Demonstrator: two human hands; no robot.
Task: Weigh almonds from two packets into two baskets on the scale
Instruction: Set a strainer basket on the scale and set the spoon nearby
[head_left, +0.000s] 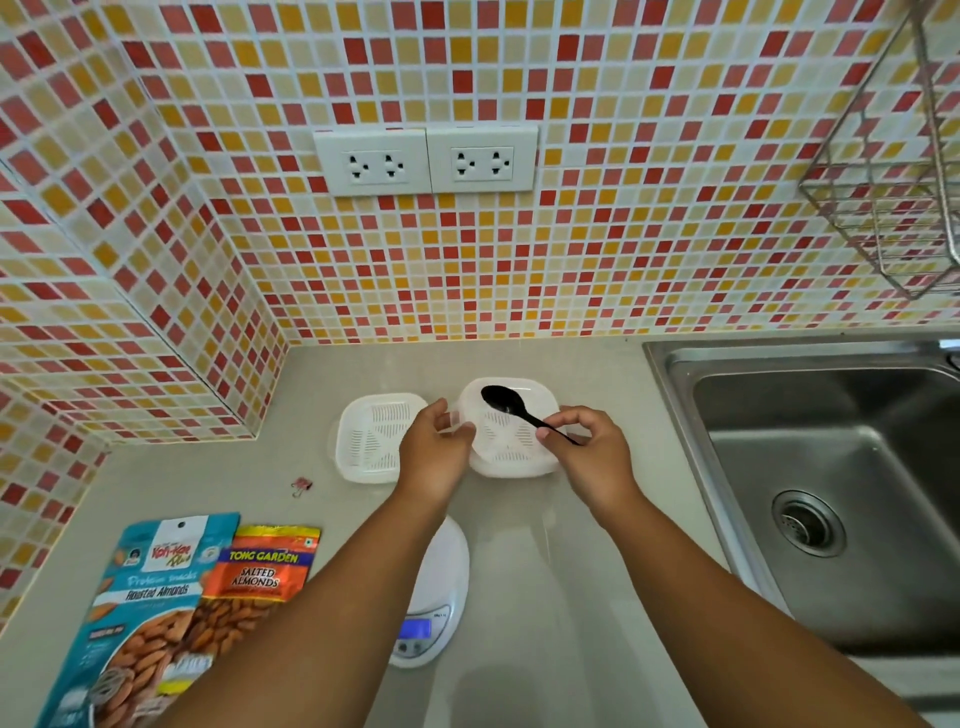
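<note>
Fingers: my right hand (587, 457) pinches the handle of a black plastic spoon (514, 410) between thumb and fingertips; my left hand (434, 449) curls its fingers around the left rim of the right white basket (511, 441).
Spoon: its bowl hangs over the far part of this basket, and I cannot tell if it touches.
Baskets: both stand at the back of the counter (545, 545), the left white basket (371, 436) just beside the other; I see no almonds in them.
Scale: the white digital scale (434, 597) is nearer to me, partly under my left forearm, its display lit, nothing on it.
Packets: the blue roasted almonds packet (150, 597) and the orange salted almonds packet (260, 577) lie at the near left, overlapping.
Step, as I judge: bring the held basket onto the scale.
Advice: take the spoon away first, lift the basket level and put it at the centre of the platform.
</note>
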